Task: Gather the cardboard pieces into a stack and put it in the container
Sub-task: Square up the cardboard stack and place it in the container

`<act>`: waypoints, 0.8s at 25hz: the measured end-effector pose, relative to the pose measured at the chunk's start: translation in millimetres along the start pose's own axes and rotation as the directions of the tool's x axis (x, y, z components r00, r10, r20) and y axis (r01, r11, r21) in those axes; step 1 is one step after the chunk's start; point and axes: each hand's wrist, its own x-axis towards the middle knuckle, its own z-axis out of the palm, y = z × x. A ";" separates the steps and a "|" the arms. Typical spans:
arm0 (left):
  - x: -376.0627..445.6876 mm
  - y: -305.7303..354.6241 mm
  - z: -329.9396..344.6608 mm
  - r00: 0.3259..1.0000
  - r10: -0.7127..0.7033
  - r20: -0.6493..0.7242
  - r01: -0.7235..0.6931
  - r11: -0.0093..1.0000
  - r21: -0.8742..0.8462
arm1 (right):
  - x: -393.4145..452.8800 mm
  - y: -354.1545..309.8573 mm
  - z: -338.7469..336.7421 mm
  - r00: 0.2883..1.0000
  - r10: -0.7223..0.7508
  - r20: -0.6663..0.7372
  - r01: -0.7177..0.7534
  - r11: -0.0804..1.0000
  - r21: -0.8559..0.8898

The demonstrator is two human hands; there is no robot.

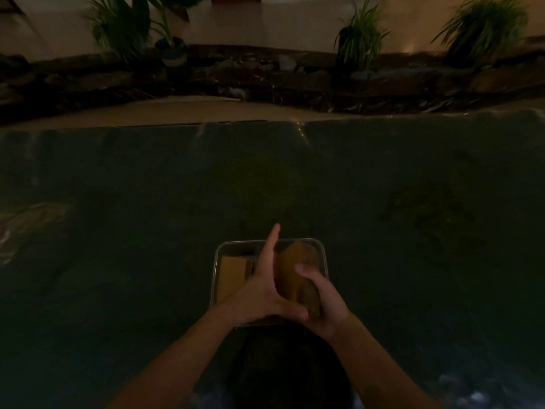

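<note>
Holding a stack of cardboard pieces (298, 276) between both hands, I have it tilted over the clear container (323, 255), which sits on the dark desk (147, 202) right in front of me. My right hand (324, 302) wraps the near right side of the stack, its grip closed on it with the fingers curled over the top edge. My left hand (259, 287) presses flat against the stack's left face, thumb crossing under its near end, so that grip is closed on the stack too; the index finger points straight out past the container's far rim. The stack's far end reaches toward the container's far right corner. More cardboard (233, 276) already lies flat inside the container, along its left side. The light is dim, so I cannot count the pieces. Beyond the desk's far edge stand several leafy plants (358, 36) by a pale wall.
</note>
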 end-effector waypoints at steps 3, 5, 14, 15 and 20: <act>-9.4 -13.2 2.1 0.988 -0.057 0.145 0.136 0.773 -0.620 | -3.1 -1.2 -4.1 0.994 -0.034 0.104 0.030 0.999 0.044; -12.1 -24.1 10.1 0.978 -0.115 0.176 0.208 0.652 -0.729 | -5.1 -0.6 -5.2 0.992 -0.023 0.123 0.026 0.999 -0.023; -2.4 -21.9 7.9 0.932 -0.361 0.005 0.271 0.689 -0.672 | -9.0 -1.3 -8.2 0.992 0.085 0.098 -0.073 0.990 -0.124; 0.1 -23.4 5.0 0.931 -0.364 -0.018 0.258 0.692 -0.674 | -9.4 -4.8 -8.2 0.994 0.085 0.068 -0.070 0.975 -0.209; 13.8 -28.9 -10.5 0.914 -0.394 -0.093 0.247 0.725 -0.643 | -7.8 -14.9 -6.2 0.975 -0.180 -0.128 0.040 0.714 -0.699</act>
